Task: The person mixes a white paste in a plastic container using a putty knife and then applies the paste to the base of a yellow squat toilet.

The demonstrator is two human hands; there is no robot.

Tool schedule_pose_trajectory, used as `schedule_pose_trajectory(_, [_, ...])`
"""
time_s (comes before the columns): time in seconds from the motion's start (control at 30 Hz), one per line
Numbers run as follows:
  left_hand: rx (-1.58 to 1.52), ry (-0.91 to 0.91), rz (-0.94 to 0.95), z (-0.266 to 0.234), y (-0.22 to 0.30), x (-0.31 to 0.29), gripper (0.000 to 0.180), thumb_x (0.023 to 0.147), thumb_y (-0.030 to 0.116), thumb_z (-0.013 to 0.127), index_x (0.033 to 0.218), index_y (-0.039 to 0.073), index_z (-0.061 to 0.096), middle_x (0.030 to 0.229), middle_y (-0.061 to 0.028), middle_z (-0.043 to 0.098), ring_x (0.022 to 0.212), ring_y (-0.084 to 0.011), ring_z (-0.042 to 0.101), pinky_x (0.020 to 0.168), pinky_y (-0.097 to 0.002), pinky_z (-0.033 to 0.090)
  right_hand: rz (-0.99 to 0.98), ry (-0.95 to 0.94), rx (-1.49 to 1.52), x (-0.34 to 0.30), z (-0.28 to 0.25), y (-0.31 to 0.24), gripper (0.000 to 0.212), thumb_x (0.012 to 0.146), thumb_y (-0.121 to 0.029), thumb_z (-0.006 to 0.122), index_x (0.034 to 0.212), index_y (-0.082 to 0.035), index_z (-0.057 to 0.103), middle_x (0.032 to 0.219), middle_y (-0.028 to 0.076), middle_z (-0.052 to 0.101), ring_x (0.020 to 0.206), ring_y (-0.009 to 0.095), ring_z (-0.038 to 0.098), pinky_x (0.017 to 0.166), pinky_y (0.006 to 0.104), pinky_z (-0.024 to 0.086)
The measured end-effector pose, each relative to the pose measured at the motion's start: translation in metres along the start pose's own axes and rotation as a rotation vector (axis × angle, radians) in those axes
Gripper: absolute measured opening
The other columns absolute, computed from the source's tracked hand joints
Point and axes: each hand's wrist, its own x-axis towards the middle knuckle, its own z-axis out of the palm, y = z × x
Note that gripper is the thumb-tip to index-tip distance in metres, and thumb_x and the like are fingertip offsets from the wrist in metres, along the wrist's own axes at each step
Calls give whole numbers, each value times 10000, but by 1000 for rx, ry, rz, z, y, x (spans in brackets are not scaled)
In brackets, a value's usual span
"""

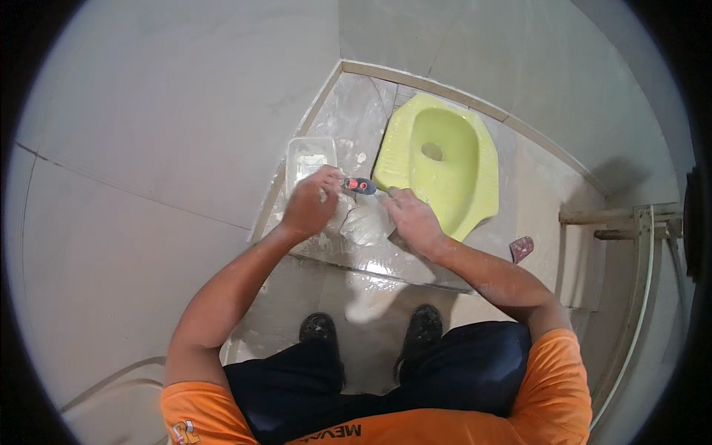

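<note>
Here are both hands meeting over the raised grey tiled platform (354,107), arms reaching in from a bright orange short-sleeved shirt (437,429). Between them sits the small hand tool with a dark grey, red-marked handle (361,186), lying almost level, above the platform's left half and nearer its front edge than its back corner. The left hand (310,204), dusted with white, has its fingers closed on the left end of that handle; the right hand (417,221) curls its fingers at the thin end opposite, though whether they grip it or merely touch it, I cannot tell. Right below the tool, the crumpled white plastic bag (368,222) slumps toward the front edge, just beside the right hand. Over at the platform's left edge, there's the rectangular clear plastic tub (291,157), white material inside, partly behind the left hand. And dominating the right half, the yellow-green squat toilet pan (486,163), its bowl open to view, with white smears on the tiles to its left. Further right, past the pan, lies a small dark-red flat piece (521,248), near the right forearm. Down in front, two black shoes (425,324) stand before the platform's front edge.
</note>
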Motion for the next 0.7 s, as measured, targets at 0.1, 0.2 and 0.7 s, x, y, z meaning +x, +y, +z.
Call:
schedule_pose_trajectory(0.1, [148,158,-87,-17,-31,-10,354,894,28,643,1240,73,583,999,-109,654,920,-249,641,831,-372,511,-257,35,-84,-2,16,-10,577,891,-98,606,1459,-85,510,1520,183,458,1334,390,488,1087,439,472])
schedule_pose_trajectory(0.2, [337,268,-148,-20,-56,-21,455,885,55,678,1312,67,521,1035,-145,634,939,-289,632,872,-400,512,-347,-32,-145,-5,40,-12,600,925,-120,560,1516,-111,461,1581,195,408,1398,408,454,1093,439,481])
schedule_pose_trajectory(0.7, [-469,83,-1038,-12,-82,-15,540,1082,293,484,1491,-18,320,1295,-247,583,874,-303,740,741,-395,657,-129,-346,-62,38,2,9,502,902,-269,651,1343,-33,616,1417,220,548,1381,385,437,1127,515,368])
